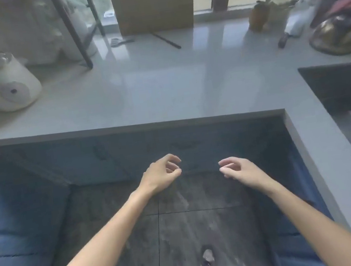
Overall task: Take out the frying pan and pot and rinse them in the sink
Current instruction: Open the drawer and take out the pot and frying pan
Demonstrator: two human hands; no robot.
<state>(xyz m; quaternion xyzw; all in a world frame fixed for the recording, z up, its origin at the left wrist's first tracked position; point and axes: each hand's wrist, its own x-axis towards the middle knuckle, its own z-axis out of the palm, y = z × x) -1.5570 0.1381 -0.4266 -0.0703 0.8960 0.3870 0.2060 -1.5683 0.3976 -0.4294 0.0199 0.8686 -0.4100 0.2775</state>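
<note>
Both hands hang empty in the middle of the frame. The left hand has its fingers loosely curled with thumb and fingertips apart, clamped on nothing; the right hand mirrors it, its grip slack and apart, also holding nothing. The 2 hands face each other over the dark tiled floor, in front of the blue cabinet fronts under the tabletop.

Neither the frying pan nor the pot shows anywhere that I can make out. My guess is they sit behind those cabinet fronts, since the hands are reaching toward them, but nothing confirms it. The sink lies at the right edge of the frame, a dark basin sunk into the tabletop, well apart from both hands.

Judging from the task alone, a frying pan should be stiff and front-heavy, best taken by its long handle close to the bowl so it does not tip. A pot is likely heavier and wants 2 hands on its side handles or rim. Once wet, both will turn slippery, so a full wrap of the fingers will serve better than a pinch.

At the upper left stands a white appliance; at the upper right a brassy kettle sits among blurred clutter.
</note>
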